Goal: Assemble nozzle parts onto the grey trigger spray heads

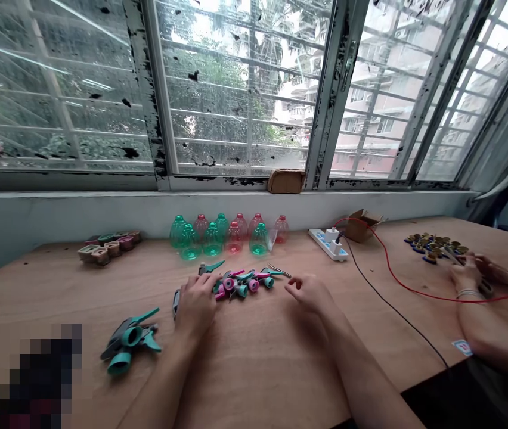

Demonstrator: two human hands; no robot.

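Pink and teal plastic spray trigger heads (245,281) lie in a loose heap at the middle of the wooden bench (258,363), between the person's two hands. The left hand (195,305) rests palm down at the heap's left edge with fingers bent, beside a dark grey piece (176,301); whether it grips anything I cannot tell. The right hand (310,292) sits at the heap's right end, fingers loosely curled, nothing seen in it.

Behind the heap stands a cluster of see-through green and pink plastic bottles (218,235), upright and uncapped. A separate group of teal trigger heads (129,344) lies to the left. At the back right a small open cardboard box (361,225) stands beside a white power strip (328,243); its contents are not visible. Farther right, a co-worker's hands (471,275) are at a spread of round blue and gold pieces (433,245).
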